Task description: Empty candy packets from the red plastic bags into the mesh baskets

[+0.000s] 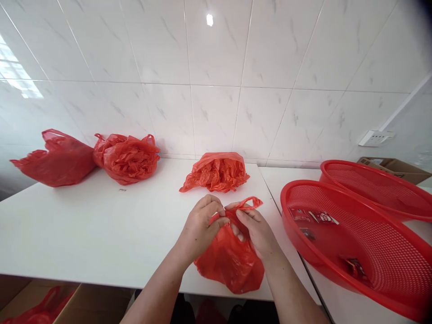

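Note:
A red plastic bag [232,261] lies at the front edge of the white table, directly below both hands. My left hand [204,225] pinches the gathered top of the bag from the left. From the right, my right hand [253,225] grips the same gathered neck, with one handle loop sticking out above its fingers. The fingertips of both hands nearly meet, and the plastic between them is partly hidden. Just behind the hands sits a crumpled heap of red plastic bags [219,171].
Two red bundles, a bag [67,162] and a stuffed bag [130,157], stand back left. On the right, a red mesh basket [337,252] holds several small packets; another red basket [378,184] and a cardboard box [394,168] are behind. A carton [91,303] sits below the table's front left.

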The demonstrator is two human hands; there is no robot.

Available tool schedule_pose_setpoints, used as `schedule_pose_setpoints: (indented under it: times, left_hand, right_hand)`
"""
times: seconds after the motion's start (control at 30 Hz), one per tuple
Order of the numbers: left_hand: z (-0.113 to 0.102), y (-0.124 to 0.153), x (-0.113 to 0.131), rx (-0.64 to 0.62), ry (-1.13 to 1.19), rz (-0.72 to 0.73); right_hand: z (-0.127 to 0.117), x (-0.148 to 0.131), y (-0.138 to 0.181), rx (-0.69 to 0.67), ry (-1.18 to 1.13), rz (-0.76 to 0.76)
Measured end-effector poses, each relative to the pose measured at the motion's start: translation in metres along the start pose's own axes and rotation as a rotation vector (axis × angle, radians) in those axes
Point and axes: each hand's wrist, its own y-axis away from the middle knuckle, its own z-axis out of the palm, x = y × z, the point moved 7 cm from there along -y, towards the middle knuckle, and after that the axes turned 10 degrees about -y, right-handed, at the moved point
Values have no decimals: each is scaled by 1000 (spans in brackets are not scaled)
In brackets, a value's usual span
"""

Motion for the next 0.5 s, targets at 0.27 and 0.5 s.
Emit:
schedule_pose_setpoints:
  times: [0.27, 0.5]
  left_hand:
    - [17, 7, -16, -138, 187, -272]
    - [20, 11, -10, -139, 30, -242]
  right_hand:
    - [-5, -9, 10, -111, 296, -77]
    - [-20, -5, 6, 212, 522, -176]
